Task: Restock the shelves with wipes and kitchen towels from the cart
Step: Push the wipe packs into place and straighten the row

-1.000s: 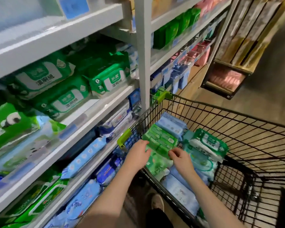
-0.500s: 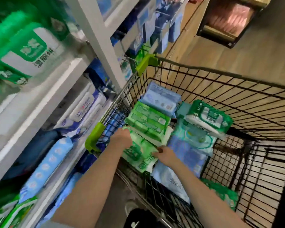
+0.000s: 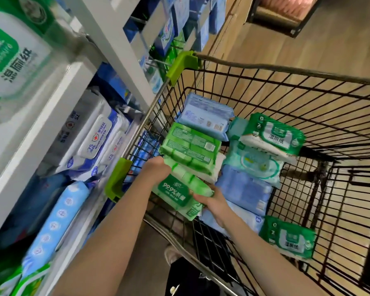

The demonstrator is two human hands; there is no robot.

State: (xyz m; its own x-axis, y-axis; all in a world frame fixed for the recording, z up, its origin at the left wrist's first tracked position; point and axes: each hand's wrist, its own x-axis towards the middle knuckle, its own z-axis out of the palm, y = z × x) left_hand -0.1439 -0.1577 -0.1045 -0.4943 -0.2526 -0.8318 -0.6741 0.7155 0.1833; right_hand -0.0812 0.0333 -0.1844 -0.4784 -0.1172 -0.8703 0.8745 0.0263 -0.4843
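Both hands grip one green wipes pack marked 99.9%. The left hand curls under its far-left edge, and the right hand pinches its near-right corner. The pack lies tilted in the cart's near-left corner, its far end under a green bundle. White wipes fill the shelves just left.

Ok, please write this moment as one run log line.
phase: pickup in cart | left hand: holds green wipes pack | right hand: holds same pack
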